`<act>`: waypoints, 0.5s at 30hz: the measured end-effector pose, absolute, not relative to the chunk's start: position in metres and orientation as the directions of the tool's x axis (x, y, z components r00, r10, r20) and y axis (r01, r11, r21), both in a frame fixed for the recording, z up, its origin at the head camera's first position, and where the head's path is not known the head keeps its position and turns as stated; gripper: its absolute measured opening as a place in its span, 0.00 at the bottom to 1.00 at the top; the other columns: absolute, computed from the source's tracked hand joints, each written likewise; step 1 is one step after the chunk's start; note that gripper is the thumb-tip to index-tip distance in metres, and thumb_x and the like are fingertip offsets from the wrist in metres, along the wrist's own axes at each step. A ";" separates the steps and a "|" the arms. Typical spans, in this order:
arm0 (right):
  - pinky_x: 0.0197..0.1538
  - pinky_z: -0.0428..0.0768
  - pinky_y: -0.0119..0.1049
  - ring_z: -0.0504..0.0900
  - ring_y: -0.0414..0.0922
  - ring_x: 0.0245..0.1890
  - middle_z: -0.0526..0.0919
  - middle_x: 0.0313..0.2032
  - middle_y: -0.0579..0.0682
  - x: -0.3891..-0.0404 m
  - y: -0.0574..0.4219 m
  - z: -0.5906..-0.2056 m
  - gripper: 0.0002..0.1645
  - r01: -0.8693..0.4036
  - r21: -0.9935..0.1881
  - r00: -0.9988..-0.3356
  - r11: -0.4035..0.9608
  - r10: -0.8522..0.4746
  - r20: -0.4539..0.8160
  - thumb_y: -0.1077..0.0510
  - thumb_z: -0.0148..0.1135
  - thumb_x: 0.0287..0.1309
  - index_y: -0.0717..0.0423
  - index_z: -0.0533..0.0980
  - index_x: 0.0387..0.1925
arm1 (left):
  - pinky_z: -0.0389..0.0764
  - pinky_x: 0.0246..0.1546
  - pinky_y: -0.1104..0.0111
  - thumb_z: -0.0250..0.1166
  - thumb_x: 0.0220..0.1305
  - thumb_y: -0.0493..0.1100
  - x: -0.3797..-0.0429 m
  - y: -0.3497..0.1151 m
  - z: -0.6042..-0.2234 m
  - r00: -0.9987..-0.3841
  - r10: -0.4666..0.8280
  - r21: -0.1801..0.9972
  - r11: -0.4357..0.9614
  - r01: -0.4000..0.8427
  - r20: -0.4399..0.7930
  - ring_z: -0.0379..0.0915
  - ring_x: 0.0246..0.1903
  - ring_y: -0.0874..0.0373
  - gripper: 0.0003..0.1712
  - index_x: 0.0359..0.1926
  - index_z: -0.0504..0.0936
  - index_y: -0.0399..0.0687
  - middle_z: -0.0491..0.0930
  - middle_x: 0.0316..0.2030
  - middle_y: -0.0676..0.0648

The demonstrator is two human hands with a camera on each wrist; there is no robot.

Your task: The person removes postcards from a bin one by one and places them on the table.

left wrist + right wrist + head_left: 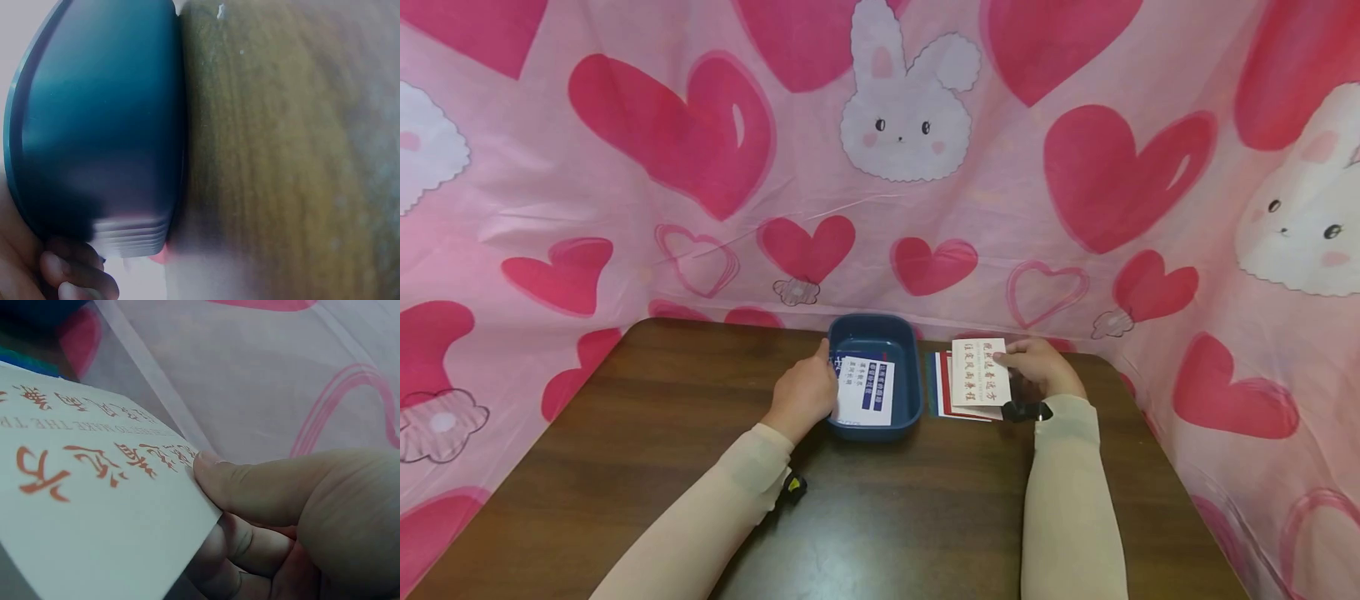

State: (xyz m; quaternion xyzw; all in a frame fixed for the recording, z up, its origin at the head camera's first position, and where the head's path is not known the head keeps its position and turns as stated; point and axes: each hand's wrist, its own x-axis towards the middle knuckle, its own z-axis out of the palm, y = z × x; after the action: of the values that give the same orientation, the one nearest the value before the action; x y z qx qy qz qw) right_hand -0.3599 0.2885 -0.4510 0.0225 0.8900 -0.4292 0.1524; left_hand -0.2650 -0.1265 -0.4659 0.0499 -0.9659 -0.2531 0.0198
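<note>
A dark blue plastic bin (pixel 907 350) stands on the table, with white and blue printed cards (pixel 865 392) lying in it. My left hand (pixel 805 390) grips the bin's left rim; the left wrist view shows curled fingers (pixel 75 275) against its outer wall (pixel 106 125). Between thumb and fingers, my right hand (pixel 1037 367) pinches the edge of a cream card (pixel 977 375) with orange-brown lettering. That card is over a fanned pile of cards with blue and red edges (pixel 937 387), right of the bin. Whether it touches the pile, I cannot tell.
The brown wooden table (pixel 880 517) reaches back to a pink curtain (pixel 865 208) with hearts and rabbits, close behind the bin. Dark bands (pixel 793 486) sit at both wrists.
</note>
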 end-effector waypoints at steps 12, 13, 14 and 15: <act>0.54 0.83 0.49 0.81 0.57 0.50 0.90 0.48 0.57 -0.369 0.284 -0.467 0.29 0.216 -0.668 -0.944 0.712 -0.022 -0.329 0.45 0.73 0.77 0.63 0.86 0.65 | 0.79 0.26 0.61 0.56 0.88 0.49 -0.265 -0.127 -0.465 -0.995 -0.101 0.499 0.864 -0.075 0.027 0.81 0.30 0.46 0.39 0.91 0.60 0.43 0.91 0.57 0.34; 0.53 0.83 0.49 0.81 0.57 0.49 0.89 0.47 0.58 -0.369 0.283 -0.468 0.28 0.211 -0.661 -0.946 0.720 -0.020 -0.324 0.46 0.73 0.77 0.64 0.86 0.64 | 0.79 0.26 0.61 0.55 0.88 0.50 -0.266 -0.127 -0.465 -0.994 -0.102 0.498 0.864 -0.074 0.028 0.81 0.30 0.46 0.39 0.91 0.60 0.43 0.91 0.57 0.34; 0.53 0.82 0.49 0.80 0.58 0.49 0.89 0.47 0.58 -0.369 0.282 -0.468 0.28 0.207 -0.655 -0.947 0.727 -0.019 -0.320 0.46 0.73 0.77 0.64 0.87 0.63 | 0.79 0.26 0.61 0.55 0.88 0.50 -0.266 -0.127 -0.466 -0.994 -0.103 0.497 0.864 -0.075 0.030 0.81 0.30 0.46 0.39 0.91 0.60 0.43 0.91 0.56 0.34; 0.52 0.82 0.49 0.80 0.58 0.49 0.89 0.47 0.59 -0.369 0.281 -0.469 0.27 0.205 -0.648 -0.948 0.734 -0.016 -0.317 0.46 0.73 0.77 0.64 0.87 0.63 | 0.79 0.26 0.61 0.55 0.88 0.50 -0.266 -0.127 -0.466 -0.994 -0.103 0.495 0.865 -0.075 0.030 0.81 0.30 0.46 0.39 0.91 0.60 0.43 0.92 0.56 0.34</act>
State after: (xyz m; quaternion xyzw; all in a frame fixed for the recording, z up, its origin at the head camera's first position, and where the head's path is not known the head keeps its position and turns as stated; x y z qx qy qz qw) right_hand -0.3686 0.2812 -0.4687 0.0515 0.9184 -0.3613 0.1526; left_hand -0.2662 -0.1270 -0.4656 0.0462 -0.9654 -0.2552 0.0275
